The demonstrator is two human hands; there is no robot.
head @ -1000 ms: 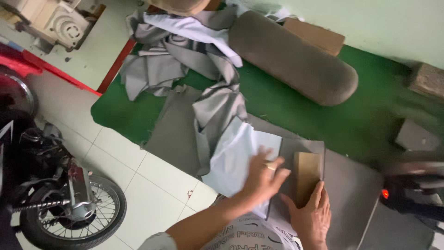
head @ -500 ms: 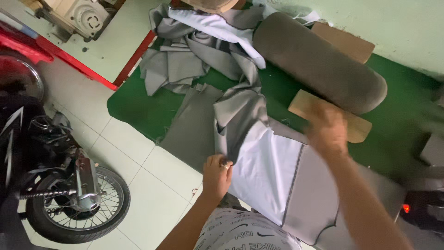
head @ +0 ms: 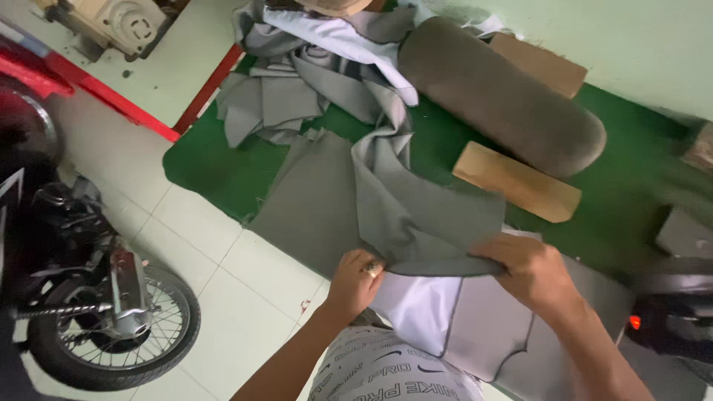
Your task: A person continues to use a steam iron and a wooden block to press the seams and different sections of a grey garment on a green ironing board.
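Observation:
My left hand (head: pixel 355 281) pinches the near left edge of a grey fabric piece (head: pixel 423 215). My right hand (head: pixel 529 269) grips the same piece at its near right edge, so the cloth hangs folded between both hands. Under it lie a white fabric layer (head: pixel 416 308) and more grey cut pieces (head: pixel 490 334). A flat wooden block (head: pixel 516 182) lies on the green mat (head: pixel 215 167), just beyond my right hand and apart from it.
A large grey fabric roll (head: pixel 505 96) lies at the back, with a heap of grey and white cloth (head: pixel 319 67) to its left. A motorcycle wheel (head: pixel 111 327) stands at the lower left on the tiled floor. A dark machine (head: pixel 676 312) sits at right.
My right hand put the wooden block down on the mat and came back to the cloth. Both hands now hold the grey piece, folded over toward me.

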